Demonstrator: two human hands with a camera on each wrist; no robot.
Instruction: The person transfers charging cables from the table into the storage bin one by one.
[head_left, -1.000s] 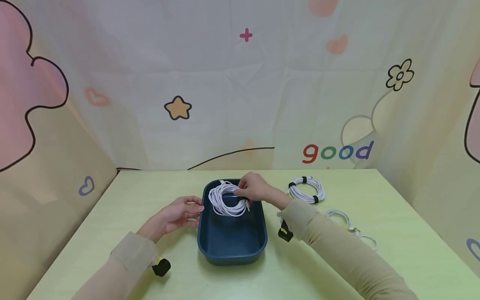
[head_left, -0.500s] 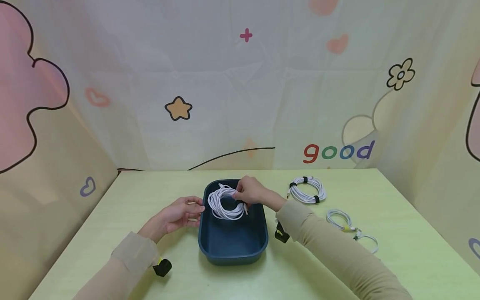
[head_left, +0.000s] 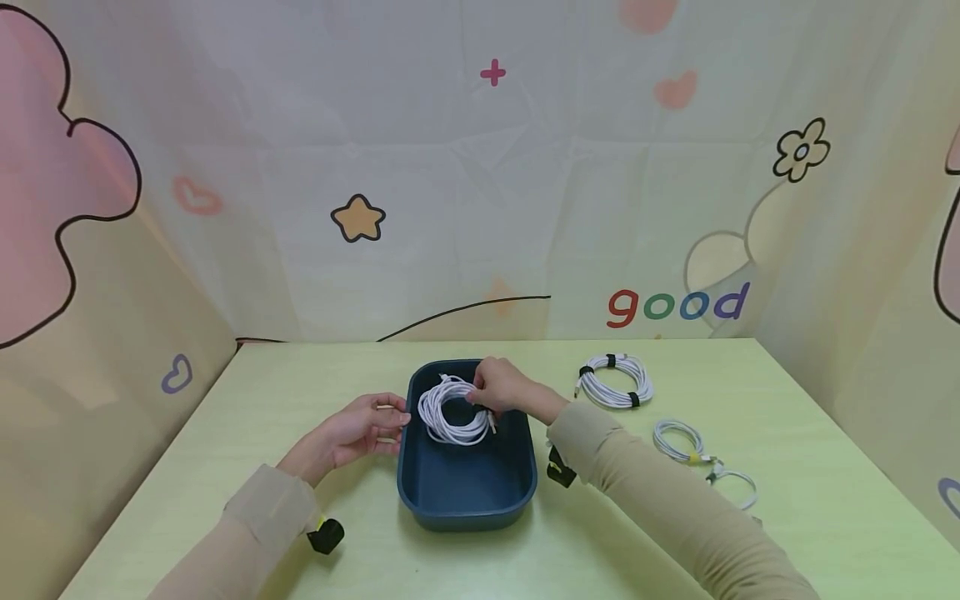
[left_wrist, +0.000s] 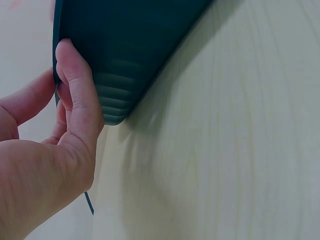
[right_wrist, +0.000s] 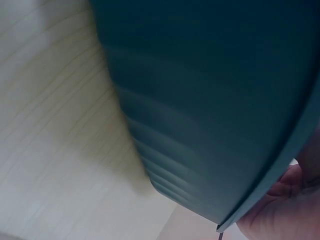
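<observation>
A dark blue bin (head_left: 467,492) stands in the middle of the table. A coiled white cable (head_left: 444,425) is in its far part, slightly tilted, with plug ends showing. My right hand (head_left: 502,386) reaches over the bin's right rim and pinches the coil's right side by a dark strap. Whether the coil touches the bin's floor cannot be told. My left hand (head_left: 372,427) touches the bin's left side, its fingers loosely extended. In the left wrist view, a fingertip (left_wrist: 67,52) lies against the outer wall close to the rim. The right wrist view hides my right fingertips behind the bin's wall.
To the right lies a larger white cable coil (head_left: 643,385) with black straps. Nearer me are a smaller coil with a yellow tie (head_left: 693,457) and a short white cable (head_left: 742,477), partly beside my right sleeve. A printed cloth backdrop (head_left: 450,167) rises behind the table (head_left: 300,375).
My right hand and the coiled cable have sunk lower into the bin, the coil first shifting slightly toward me. My left hand and the bin have hardly moved.
</observation>
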